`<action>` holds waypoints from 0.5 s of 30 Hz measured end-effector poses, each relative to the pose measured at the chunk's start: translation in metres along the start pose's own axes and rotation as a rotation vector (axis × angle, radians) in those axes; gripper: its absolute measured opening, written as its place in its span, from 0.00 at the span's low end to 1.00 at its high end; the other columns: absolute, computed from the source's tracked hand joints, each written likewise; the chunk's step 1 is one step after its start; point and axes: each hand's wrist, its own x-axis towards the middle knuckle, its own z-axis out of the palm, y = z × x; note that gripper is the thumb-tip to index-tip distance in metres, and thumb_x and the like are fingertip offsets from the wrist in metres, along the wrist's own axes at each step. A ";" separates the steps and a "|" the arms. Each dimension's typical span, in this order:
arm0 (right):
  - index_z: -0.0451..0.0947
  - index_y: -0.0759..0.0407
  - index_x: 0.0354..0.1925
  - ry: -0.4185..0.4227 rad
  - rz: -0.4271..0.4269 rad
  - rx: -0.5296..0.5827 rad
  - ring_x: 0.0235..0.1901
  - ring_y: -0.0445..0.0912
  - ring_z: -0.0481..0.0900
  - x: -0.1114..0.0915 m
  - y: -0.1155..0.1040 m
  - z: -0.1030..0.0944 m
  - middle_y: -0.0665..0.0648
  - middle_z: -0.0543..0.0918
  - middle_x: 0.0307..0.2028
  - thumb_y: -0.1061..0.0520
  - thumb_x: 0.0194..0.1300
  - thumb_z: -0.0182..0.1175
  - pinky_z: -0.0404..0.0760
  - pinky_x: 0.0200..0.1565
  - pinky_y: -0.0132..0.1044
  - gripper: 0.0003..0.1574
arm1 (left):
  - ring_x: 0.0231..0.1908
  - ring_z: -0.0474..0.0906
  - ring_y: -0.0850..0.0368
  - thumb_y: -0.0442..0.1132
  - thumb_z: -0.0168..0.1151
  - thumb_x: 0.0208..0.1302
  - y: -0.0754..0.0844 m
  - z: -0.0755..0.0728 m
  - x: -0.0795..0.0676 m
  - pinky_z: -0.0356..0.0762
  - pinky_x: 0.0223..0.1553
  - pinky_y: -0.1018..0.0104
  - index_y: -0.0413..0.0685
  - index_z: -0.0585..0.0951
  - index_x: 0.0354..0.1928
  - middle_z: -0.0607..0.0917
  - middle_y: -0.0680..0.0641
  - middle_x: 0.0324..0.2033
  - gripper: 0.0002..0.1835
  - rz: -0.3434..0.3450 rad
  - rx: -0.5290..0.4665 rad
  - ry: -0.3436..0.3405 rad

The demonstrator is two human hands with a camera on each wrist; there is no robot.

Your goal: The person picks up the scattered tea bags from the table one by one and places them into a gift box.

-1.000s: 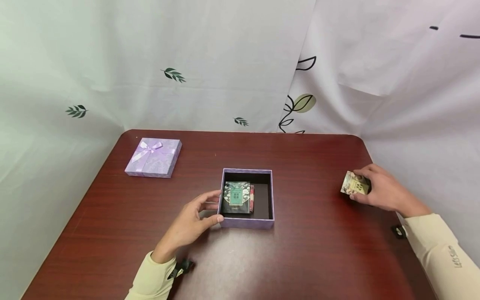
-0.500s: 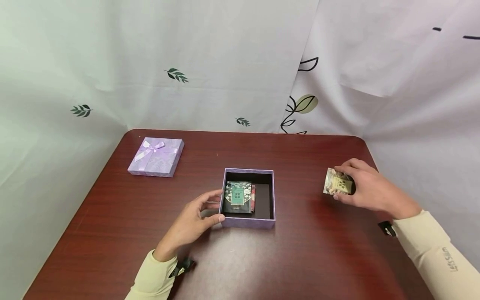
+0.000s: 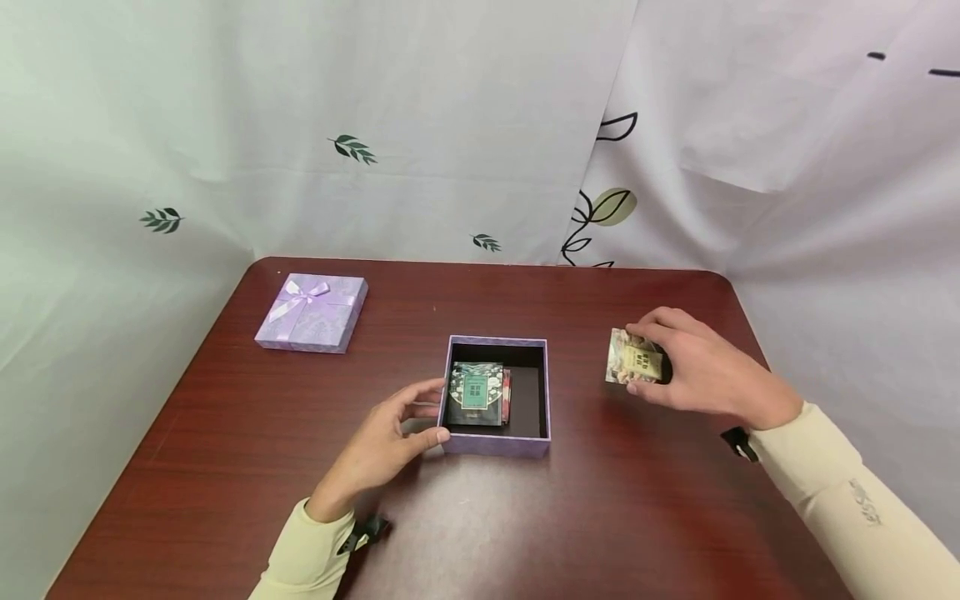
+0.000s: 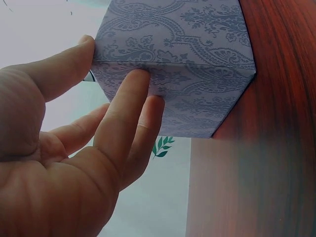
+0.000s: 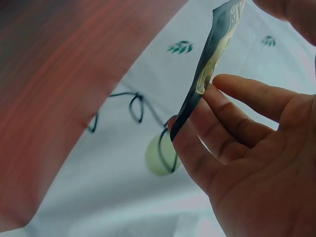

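My right hand (image 3: 701,367) pinches a small printed sachet (image 3: 626,358) by its edges, above the table to the right of the open box. In the right wrist view this sachet (image 5: 215,49) is seen nearly edge-on between thumb and fingers. A lavender patterned gift box (image 3: 495,447) with a black inside stands open mid-table. On its left side lies a dark sachet with a green label (image 3: 474,392), over a reddish one (image 3: 506,396). My left hand (image 3: 382,442) touches the box's left wall with extended fingers, its thumb at the near corner; the left wrist view shows fingertips on the box wall (image 4: 173,39).
The lavender lid (image 3: 311,312) with a ribbon bow lies at the back left of the dark red wooden table (image 3: 600,500). White cloth with leaf prints (image 3: 450,125) hangs behind and at both sides.
My right hand has carried the sachet leftward from the table's right edge toward the box. The left hand keeps its place at the box.
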 end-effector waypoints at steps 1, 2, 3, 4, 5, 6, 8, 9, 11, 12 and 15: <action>0.80 0.63 0.64 0.000 -0.013 0.000 0.55 0.50 0.78 0.004 -0.003 0.001 0.56 0.80 0.56 0.45 0.55 0.79 0.80 0.55 0.49 0.43 | 0.60 0.84 0.41 0.37 0.77 0.65 0.000 0.000 0.000 0.85 0.57 0.54 0.46 0.72 0.75 0.83 0.37 0.62 0.38 -0.001 0.000 -0.001; 0.81 0.64 0.64 0.003 -0.030 0.002 0.54 0.50 0.78 0.008 -0.007 0.001 0.56 0.80 0.55 0.45 0.54 0.79 0.80 0.55 0.49 0.44 | 0.60 0.84 0.41 0.37 0.77 0.65 0.000 0.000 0.000 0.85 0.57 0.54 0.46 0.72 0.75 0.83 0.37 0.62 0.38 -0.001 0.000 -0.001; 0.81 0.64 0.64 0.004 -0.044 0.004 0.54 0.49 0.77 0.012 -0.011 0.002 0.56 0.80 0.55 0.45 0.54 0.79 0.80 0.55 0.48 0.44 | 0.60 0.84 0.41 0.37 0.76 0.65 0.000 0.000 0.000 0.85 0.57 0.53 0.46 0.72 0.75 0.83 0.37 0.62 0.38 -0.001 0.000 -0.001; 0.81 0.63 0.63 0.003 -0.058 0.005 0.54 0.48 0.77 0.017 -0.015 0.003 0.56 0.80 0.55 0.44 0.53 0.79 0.80 0.54 0.47 0.44 | 0.60 0.84 0.41 0.37 0.76 0.65 0.000 -0.001 0.000 0.85 0.57 0.53 0.45 0.72 0.75 0.83 0.37 0.62 0.38 0.000 -0.001 -0.001; 0.81 0.63 0.63 0.003 -0.073 0.006 0.54 0.48 0.77 0.021 -0.019 0.003 0.56 0.80 0.55 0.44 0.53 0.79 0.80 0.54 0.46 0.44 | 0.60 0.84 0.40 0.37 0.76 0.65 0.001 -0.001 0.000 0.85 0.57 0.53 0.45 0.72 0.75 0.83 0.37 0.62 0.38 0.000 -0.002 -0.001; 0.81 0.64 0.64 0.002 -0.085 0.005 0.54 0.48 0.76 0.025 -0.023 0.004 0.56 0.80 0.55 0.43 0.53 0.79 0.80 0.54 0.46 0.45 | 0.60 0.84 0.40 0.36 0.76 0.65 0.001 -0.001 0.000 0.85 0.57 0.53 0.45 0.72 0.75 0.83 0.37 0.62 0.38 0.000 -0.004 -0.001; 0.80 0.63 0.64 -0.005 -0.109 0.005 0.54 0.47 0.76 0.033 -0.031 0.006 0.56 0.80 0.55 0.42 0.53 0.79 0.81 0.53 0.45 0.46 | 0.60 0.84 0.40 0.36 0.76 0.65 0.000 -0.001 0.000 0.85 0.57 0.54 0.45 0.72 0.75 0.83 0.37 0.62 0.38 0.000 -0.008 -0.001; 0.80 0.63 0.64 -0.010 -0.118 0.004 0.54 0.47 0.76 0.036 -0.035 0.007 0.56 0.80 0.55 0.42 0.53 0.78 0.81 0.53 0.45 0.46 | 0.60 0.84 0.40 0.36 0.76 0.65 0.000 -0.001 0.000 0.85 0.57 0.55 0.45 0.72 0.75 0.82 0.37 0.62 0.38 -0.001 -0.011 -0.001; 0.80 0.63 0.65 -0.015 -0.144 0.000 0.54 0.48 0.76 0.043 -0.043 0.009 0.56 0.80 0.55 0.41 0.53 0.78 0.81 0.53 0.45 0.47 | 0.60 0.84 0.40 0.36 0.76 0.65 0.000 -0.001 0.000 0.85 0.56 0.56 0.45 0.72 0.75 0.82 0.37 0.62 0.38 -0.001 -0.012 -0.002; 0.80 0.64 0.65 -0.018 -0.156 0.000 0.54 0.48 0.76 0.047 -0.048 0.010 0.56 0.80 0.55 0.41 0.53 0.79 0.82 0.53 0.45 0.47 | 0.60 0.84 0.40 0.36 0.76 0.65 0.000 -0.001 0.000 0.85 0.56 0.57 0.45 0.72 0.75 0.82 0.37 0.62 0.38 -0.002 -0.012 -0.001; 0.80 0.64 0.65 -0.028 -0.192 -0.006 0.55 0.48 0.76 0.058 -0.060 0.013 0.56 0.80 0.55 0.39 0.54 0.78 0.82 0.54 0.44 0.48 | 0.60 0.84 0.41 0.37 0.76 0.65 0.000 0.000 0.000 0.85 0.56 0.58 0.46 0.73 0.75 0.83 0.37 0.62 0.37 -0.002 -0.012 0.000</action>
